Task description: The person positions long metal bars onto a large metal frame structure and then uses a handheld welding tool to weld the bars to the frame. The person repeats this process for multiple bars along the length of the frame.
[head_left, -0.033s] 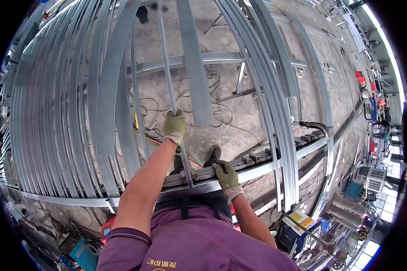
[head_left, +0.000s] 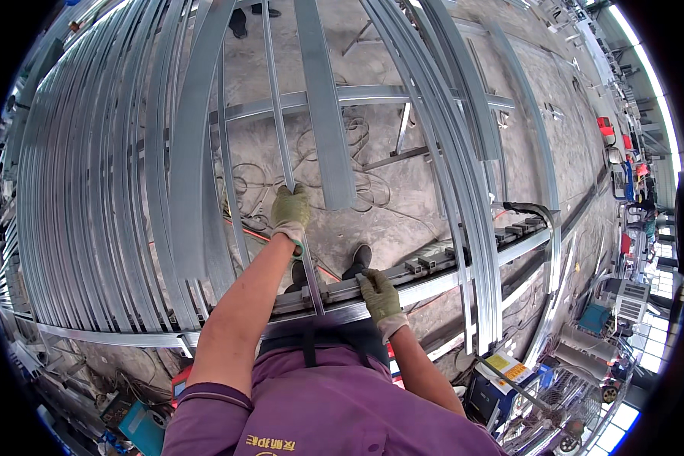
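Observation:
My left hand (head_left: 290, 211), in a yellow-green work glove with a pale cuff, is closed around a thin grey metal bar (head_left: 278, 114) that runs from the far side toward my waist. The bar's near end lies across the front metal rail (head_left: 342, 311). My right hand (head_left: 380, 295), gloved alike, rests with bent fingers on the dark notched bar (head_left: 340, 290) along that rail; its fingertips touch the edge. Whether it grips anything is hidden. Between and beyond my hands lies a wide flat grey metal bar (head_left: 328, 129), touched by neither hand.
Many long metal bars (head_left: 91, 197) lie side by side on the left; another bundle (head_left: 456, 152) lies right. A cross rail (head_left: 357, 96) supports them farther off. Cables (head_left: 368, 190) coil on the floor. A fan (head_left: 547, 414) and boxed machine (head_left: 494, 387) stand lower right. Another person's shoes (head_left: 239, 24) show far off.
A wide flat bar left of my left arm has shifted right and nearer, covering the one beside it. A second shoe of the other person shows more clearly. My hands have barely moved.

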Motion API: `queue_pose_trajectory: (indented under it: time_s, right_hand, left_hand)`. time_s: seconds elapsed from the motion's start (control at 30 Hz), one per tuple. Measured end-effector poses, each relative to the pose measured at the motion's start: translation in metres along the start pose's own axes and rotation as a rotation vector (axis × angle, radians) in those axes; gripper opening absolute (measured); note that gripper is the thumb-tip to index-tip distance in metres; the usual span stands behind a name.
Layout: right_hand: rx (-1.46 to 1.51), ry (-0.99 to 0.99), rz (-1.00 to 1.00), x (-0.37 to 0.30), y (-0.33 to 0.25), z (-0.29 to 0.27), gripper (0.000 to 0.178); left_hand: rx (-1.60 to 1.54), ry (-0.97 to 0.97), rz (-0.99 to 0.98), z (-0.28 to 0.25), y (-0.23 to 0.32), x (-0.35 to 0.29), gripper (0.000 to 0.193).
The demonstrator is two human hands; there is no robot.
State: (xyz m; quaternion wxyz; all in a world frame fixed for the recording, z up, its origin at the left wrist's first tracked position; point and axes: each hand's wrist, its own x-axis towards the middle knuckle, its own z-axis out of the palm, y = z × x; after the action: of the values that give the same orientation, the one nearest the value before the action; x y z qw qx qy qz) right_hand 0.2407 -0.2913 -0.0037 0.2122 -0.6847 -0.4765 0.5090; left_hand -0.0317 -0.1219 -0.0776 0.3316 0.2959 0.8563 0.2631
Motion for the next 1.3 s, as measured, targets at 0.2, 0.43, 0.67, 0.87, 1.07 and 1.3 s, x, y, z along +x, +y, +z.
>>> queue_pose_trajectory:
  time_s: [0.2,0.43,0.67,0.87,1.07,1.3]
  right_hand:
    - [-0.263,-0.087,-0.128,-0.008,0.0,0.004,0.031]
    - [-0.387,-0.049,-0.302,-0.016,-0.029,0.005,0.029]
    - [-0.177,0.096,-0.319,-0.036,-0.028,-0.044,0.034]
    - [-0.633,0.58,-0.214,-0.049,0.021,-0.187,0.042]
    - [-0.721,0.39,0.1,-0.065,0.076,-0.256,0.044]
    - [-0.602,0.051,0.428,-0.056,0.132,-0.274,0.06]
  left_hand:
    - [0.082,0.052,-0.034,0.018,-0.002,0.007,0.054]
    - [0.25,0.153,0.019,0.021,-0.009,0.011,0.055]
    - [0.333,0.323,0.114,0.014,0.018,-0.013,0.06]
    - [-0.147,0.021,0.568,0.028,0.089,-0.124,0.045]
    - [-0.184,-0.29,0.77,0.17,0.081,-0.175,0.026]
    - [-0.696,-0.786,-0.356,0.256,0.173,-0.206,0.035]
